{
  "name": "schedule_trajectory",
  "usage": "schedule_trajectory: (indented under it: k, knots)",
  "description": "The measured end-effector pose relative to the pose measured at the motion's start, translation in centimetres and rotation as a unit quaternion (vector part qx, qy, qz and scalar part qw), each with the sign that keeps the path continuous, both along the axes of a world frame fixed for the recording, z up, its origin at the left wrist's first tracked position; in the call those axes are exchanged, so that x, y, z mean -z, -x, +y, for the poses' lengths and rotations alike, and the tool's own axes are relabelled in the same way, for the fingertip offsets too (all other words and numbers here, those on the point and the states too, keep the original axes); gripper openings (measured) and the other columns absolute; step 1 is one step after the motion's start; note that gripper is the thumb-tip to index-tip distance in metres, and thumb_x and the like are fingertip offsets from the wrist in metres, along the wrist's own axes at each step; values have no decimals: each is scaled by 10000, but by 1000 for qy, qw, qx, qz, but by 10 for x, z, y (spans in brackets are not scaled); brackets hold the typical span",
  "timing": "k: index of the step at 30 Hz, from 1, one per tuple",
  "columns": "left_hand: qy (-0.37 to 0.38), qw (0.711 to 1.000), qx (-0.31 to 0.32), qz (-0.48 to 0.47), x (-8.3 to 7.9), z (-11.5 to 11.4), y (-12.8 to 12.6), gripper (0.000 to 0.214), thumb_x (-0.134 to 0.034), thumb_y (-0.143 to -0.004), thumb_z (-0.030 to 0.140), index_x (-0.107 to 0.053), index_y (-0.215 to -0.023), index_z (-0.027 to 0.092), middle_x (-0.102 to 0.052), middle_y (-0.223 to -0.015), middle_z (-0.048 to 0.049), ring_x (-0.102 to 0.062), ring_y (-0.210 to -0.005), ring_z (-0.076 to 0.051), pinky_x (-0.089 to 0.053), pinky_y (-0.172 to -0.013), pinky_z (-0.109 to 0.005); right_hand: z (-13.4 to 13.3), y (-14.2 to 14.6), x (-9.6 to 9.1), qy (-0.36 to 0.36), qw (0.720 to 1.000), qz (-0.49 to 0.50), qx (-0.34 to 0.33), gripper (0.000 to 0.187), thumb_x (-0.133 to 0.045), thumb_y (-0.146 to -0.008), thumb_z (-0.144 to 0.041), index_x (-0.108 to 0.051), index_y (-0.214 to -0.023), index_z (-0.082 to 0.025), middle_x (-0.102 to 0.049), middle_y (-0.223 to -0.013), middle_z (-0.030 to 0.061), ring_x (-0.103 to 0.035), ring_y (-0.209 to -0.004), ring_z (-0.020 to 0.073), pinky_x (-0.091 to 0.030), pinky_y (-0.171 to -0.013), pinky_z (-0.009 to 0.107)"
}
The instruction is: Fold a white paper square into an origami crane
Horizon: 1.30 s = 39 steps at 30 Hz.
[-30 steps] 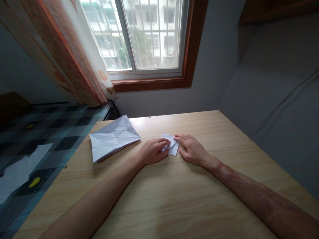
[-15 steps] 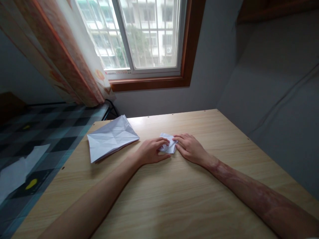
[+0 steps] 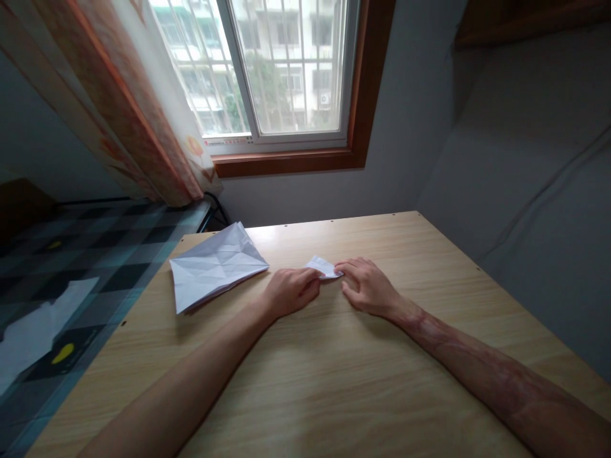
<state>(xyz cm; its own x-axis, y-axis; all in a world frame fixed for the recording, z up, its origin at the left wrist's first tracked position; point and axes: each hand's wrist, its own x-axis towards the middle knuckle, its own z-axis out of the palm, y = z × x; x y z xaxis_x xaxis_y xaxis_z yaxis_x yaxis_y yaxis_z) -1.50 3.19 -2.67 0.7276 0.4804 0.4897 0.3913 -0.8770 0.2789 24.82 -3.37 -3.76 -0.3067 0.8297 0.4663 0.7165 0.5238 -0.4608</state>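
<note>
A small folded piece of white paper [image 3: 323, 265] lies on the wooden table between my two hands. My left hand [image 3: 292, 289] is closed at its left side, with the fingertips on the paper's near edge. At the paper's right corner, my right hand [image 3: 366, 285] has its fingers curled, and the fingertips pinch or press that corner. Part of the paper is hidden under the fingers. To the left of my left hand rests a larger stack of creased white paper [image 3: 217, 267].
The light wooden table [image 3: 324, 381] reaches toward a wall with a barred window [image 3: 296, 76]. On the left, a checked cloth surface [image 3: 109, 248] adjoins it, bearing a torn sheet of white paper [image 3: 42, 331]. A patterned curtain [image 3: 143, 114] hangs above.
The near part of the small paper has been folded up, so it now looks narrower. My left hand's fingers have closed in, and its thumb has drawn back.
</note>
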Motion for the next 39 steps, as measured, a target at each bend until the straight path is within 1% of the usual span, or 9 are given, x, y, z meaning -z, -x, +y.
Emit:
schedule_trajectory:
  k: [3, 5, 8, 13, 17, 20, 25, 30, 39]
  knots:
    - [129, 988, -22, -83, -2, -4, -3, 182, -586, -1066, 330, -718, -1096, 208, -771, -834, -13, -698, -666, -132, -525, -630, -225, 2, -1, 0, 25, 995, 94, -30, 237, -740, -919, -210, -798, -1141, -268, -812, -1278, 62, -728, -1198, 280, -529, -1103, 472]
    - [218, 961, -28, -166, -1, -5, -9, 234, -582, -1089, 413, -675, -1094, 198, -752, -861, -14, -692, -711, -131, -529, -641, -220, 5, -3, 1, 60, 982, 175, -31, 174, -755, -961, -325, -819, -1111, -266, -826, -1230, 68, -748, -1163, 275, -558, -1077, 458]
    - [321, 909, -16, -264, 4, -3, -17, 334, -617, -1070, 528, -619, -1076, 194, -727, -876, -20, -687, -743, -138, -537, -645, -226, 8, -5, 4, 134, 949, 285, -4, 267, -760, -974, -488, -821, -1028, -234, -844, -1101, 74, -777, -1060, 280, -606, -975, 430]
    - [406, 870, 30, -277, 11, 1, -22, 403, -787, -950, 518, -608, -1102, 190, -774, -1009, -66, -751, -904, -188, -616, -801, -299, 17, -7, 15, 196, 892, 408, 6, 396, -788, -923, -611, -742, -974, -220, -831, -983, 68, -784, -897, 254, -622, -815, 363]
    - [371, 901, -16, -223, 11, 0, -19, 390, -791, -948, 444, -623, -1195, 193, -760, -923, -29, -732, -836, -173, -585, -721, -266, 20, -6, 24, 196, 892, 406, 24, 366, -799, -914, -553, -721, -1064, -228, -802, -901, 39, -756, -786, 226, -594, -714, 329]
    - [297, 940, -63, -156, 11, -1, -17, 375, -777, -942, 395, -637, -1233, 204, -733, -843, -1, -693, -744, -170, -553, -660, -269, 19, -7, 25, 184, 924, 333, 31, 300, -759, -944, -458, -741, -1134, -227, -792, -922, 33, -751, -814, 223, -588, -719, 324]
    - [81, 990, -86, -72, 11, 1, -18, 451, -814, -869, 273, -658, -1288, 214, -755, -1265, -126, -724, -1121, -306, -596, -998, -492, 18, -8, 22, 82, 980, 166, 75, 228, -759, -895, -291, -782, -1116, -242, -779, -1000, 51, -711, -945, 250, -579, -851, 377]
    - [27, 998, 47, 38, 6, -3, -19, 276, -561, -1081, 260, -713, -1311, 246, -755, -1392, -99, -714, -1220, -282, -568, -1085, -476, 19, -9, 20, 61, 987, 115, 99, 265, -781, -879, -256, -773, -1144, -241, -777, -971, 43, -673, -913, 248, -542, -828, 372]
    - [21, 996, 27, 79, 5, -5, -18, 308, -618, -1070, 369, -728, -1328, 240, -747, -1427, -85, -712, -1209, -299, -565, -1099, -496, 14, -9, 17, 60, 984, 152, 76, 343, -807, -852, -197, -811, -1193, -241, -807, -1044, 51, -696, -918, 234, -582, -878, 382]
